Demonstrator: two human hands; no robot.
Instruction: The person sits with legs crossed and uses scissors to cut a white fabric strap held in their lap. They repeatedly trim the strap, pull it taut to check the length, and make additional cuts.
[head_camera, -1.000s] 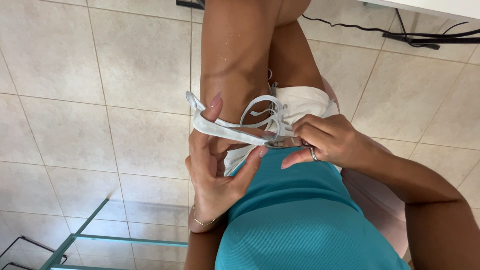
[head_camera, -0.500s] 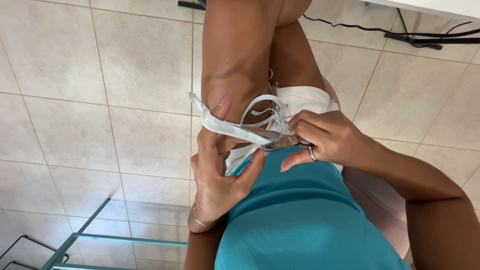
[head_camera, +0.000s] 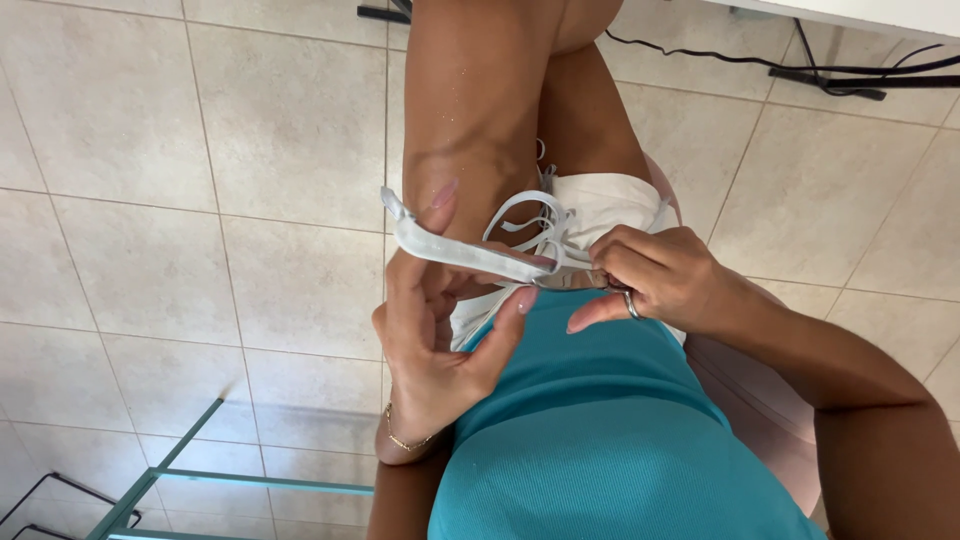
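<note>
At waist level, over the white shorts (head_camera: 610, 200), the left hand (head_camera: 440, 340) pinches one flat white drawstring (head_camera: 460, 252) taut between thumb and fingers, its free end jutting out leftward. The right hand (head_camera: 655, 278), curled shut, grips the cord at the waistband knot. Judgement: keep even tension on both sides and hold the loops flat so the knot seats cleanly. Count: one drawstring, two loops visible, one ring, one bracelet (head_camera: 405, 440).

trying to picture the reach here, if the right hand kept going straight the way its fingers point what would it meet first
Most likely the white strap it already pinches, then the left hand just beyond. The right hand points leftward in the picture along that strap; depth between the hands is unclear.
</note>
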